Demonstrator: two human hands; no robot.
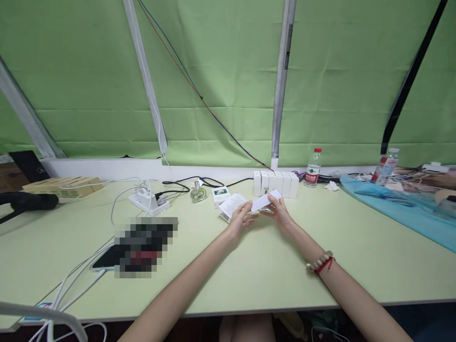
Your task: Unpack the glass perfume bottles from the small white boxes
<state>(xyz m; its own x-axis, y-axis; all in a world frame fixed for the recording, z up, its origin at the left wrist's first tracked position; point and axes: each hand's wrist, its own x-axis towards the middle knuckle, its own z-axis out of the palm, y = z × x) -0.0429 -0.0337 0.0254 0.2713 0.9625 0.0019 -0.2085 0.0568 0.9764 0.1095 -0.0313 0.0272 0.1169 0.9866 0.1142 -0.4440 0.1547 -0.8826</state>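
A small white box point(262, 201) is held up off the table between my two hands. At its left end are the fingers of my left hand point(241, 222), closed against it, the lower fingers loosely stretched. My right hand point(280, 212) grips the right end, thumb on the near side. Just behind the left hand lies a printed white leaflet point(233, 205), partly covered by the fingers. Beyond it sits a white box with a dark green picture point(221, 194). A row of several upright white boxes point(281, 182) stands behind the right hand.
A glass perfume bottle point(198, 192) stands left of the leaflet. Further left are a white power strip point(148, 203) with cables and a dark phone point(107, 258). A red-capped water bottle point(312, 168), crumpled tissue point(332, 186) and blue plastic sheet point(388, 204) are to the right.
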